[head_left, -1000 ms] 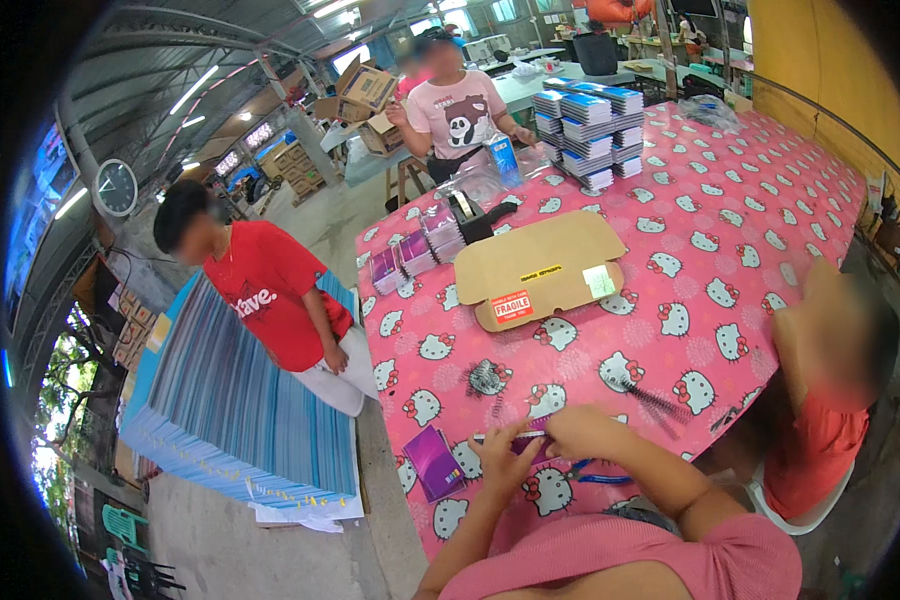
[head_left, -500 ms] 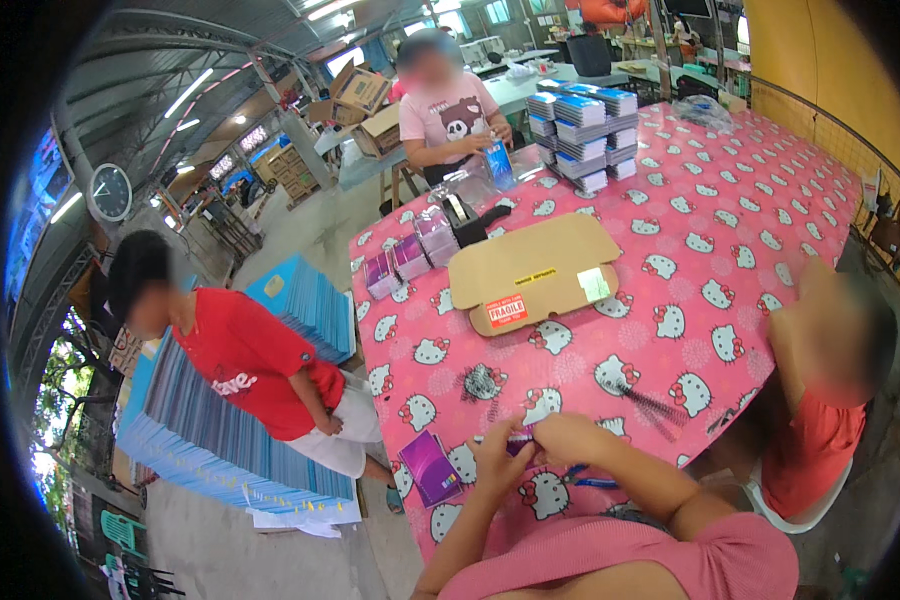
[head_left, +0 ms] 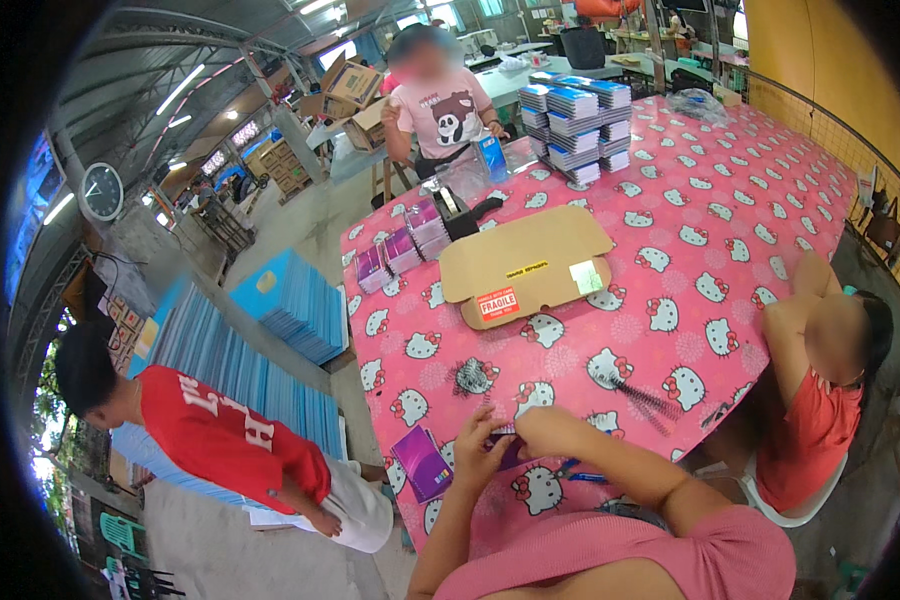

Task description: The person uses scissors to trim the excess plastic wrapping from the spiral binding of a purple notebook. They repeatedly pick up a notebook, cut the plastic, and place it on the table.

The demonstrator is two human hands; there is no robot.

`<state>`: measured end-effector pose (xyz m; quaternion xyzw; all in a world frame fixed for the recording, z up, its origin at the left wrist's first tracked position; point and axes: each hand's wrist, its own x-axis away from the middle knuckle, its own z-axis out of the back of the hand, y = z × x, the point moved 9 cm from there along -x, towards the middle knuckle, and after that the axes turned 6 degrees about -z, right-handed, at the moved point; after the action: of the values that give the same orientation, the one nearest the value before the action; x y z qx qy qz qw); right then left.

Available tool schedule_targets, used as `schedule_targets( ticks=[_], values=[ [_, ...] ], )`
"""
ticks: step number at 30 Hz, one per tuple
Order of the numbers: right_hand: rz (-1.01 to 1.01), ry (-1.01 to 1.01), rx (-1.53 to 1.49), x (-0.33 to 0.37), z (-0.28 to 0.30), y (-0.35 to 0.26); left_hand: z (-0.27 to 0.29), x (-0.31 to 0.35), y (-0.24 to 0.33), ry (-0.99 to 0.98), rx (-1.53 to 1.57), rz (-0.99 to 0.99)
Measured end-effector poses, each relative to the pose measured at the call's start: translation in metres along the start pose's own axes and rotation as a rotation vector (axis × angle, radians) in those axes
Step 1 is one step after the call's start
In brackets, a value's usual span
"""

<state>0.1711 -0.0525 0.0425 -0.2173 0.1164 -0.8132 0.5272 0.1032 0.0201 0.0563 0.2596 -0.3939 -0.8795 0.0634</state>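
Close to the table's near edge, my left hand (head_left: 477, 450) grips a small purple booklet (head_left: 511, 455) by its far side. My right hand (head_left: 552, 434) is closed at the same booklet, its fingertips mostly hidden behind the knuckles. A few purple booklets (head_left: 422, 466) lie fanned on the table to the left. Beyond my hands sits a tangled clump of black coil (head_left: 470, 377). Long black spiral binding coils (head_left: 646, 402) lie to the right. A blue-handled tool (head_left: 582, 472), partly covered by my right forearm, rests near me.
A flat brown cardboard box (head_left: 528, 268) lies mid-table. Behind it stand purple booklet bundles (head_left: 400, 250), a black tape dispenser (head_left: 460, 215) and tall stacks of blue booklets (head_left: 575, 125). People stand at left and across; another sits at right. Blue stacks (head_left: 290, 305) stand on the floor.
The person in red has moved left and turned away. Across the table, a person has raised one hand off a blue pack. My hands stay together on the booklet, shifted slightly.
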Motion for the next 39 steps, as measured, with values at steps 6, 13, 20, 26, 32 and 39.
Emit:
schedule_targets(
  ticks=[6, 13, 20, 26, 32, 39],
  values=[
    [0.036, 0.067, 0.012, -0.007, 0.013, -0.014, 0.010, 0.021, -0.047, 0.099, 0.156, 0.086],
    [0.059, 0.021, 0.007, -0.003, 0.018, -0.028, -0.001, 0.031, -0.058, 0.163, 0.516, 0.371],
    [0.115, 0.015, 0.017, -0.004, 0.022, -0.031, -0.009, 0.034, -0.068, 0.226, 0.751, 0.317],
    [0.019, 0.077, -0.037, -0.004, 0.032, -0.030, -0.011, 0.040, -0.081, 0.248, 0.882, 0.297],
    [0.069, 0.022, 0.011, -0.015, 0.025, -0.027, -0.001, 0.044, -0.074, 0.305, 0.844, 0.293],
    [0.021, -0.040, -0.003, -0.012, 0.023, -0.032, -0.003, 0.047, -0.087, 0.311, 0.746, 0.354]
  ],
)
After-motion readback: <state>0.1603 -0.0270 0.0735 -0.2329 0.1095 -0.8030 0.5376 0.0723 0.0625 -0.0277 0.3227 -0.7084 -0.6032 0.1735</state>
